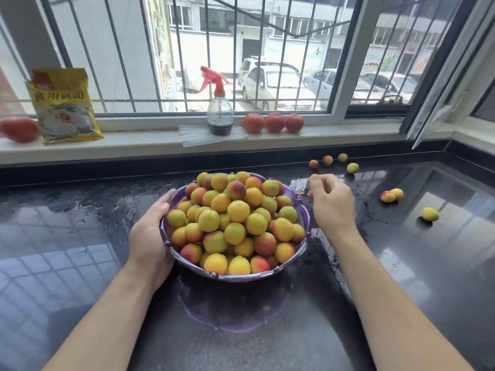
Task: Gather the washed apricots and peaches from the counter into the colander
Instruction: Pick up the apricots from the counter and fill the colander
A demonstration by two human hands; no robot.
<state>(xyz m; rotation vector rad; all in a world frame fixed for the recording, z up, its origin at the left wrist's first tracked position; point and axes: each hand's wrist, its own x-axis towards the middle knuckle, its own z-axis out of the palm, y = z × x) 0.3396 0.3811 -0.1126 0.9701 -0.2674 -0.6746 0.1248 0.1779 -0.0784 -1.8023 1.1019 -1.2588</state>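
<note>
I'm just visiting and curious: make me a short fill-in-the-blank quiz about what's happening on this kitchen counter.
1. The left hand grips the rim of the ____ colander heaped with fruit.
2. The spray bottle on the windowsill has a ____ trigger head.
3. Loose apricots lie on the wet counter to the ____ of the colander.
4. Beside the spray bottle, ____ tomatoes sit in a row.

Missing words: purple; red; right; three

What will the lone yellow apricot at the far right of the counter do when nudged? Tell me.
The lone apricot is round, so it will probably roll. The counter looks glossy and wet near the colander, so it may slide and feel slippery. Its small size suggests it is light.
</note>
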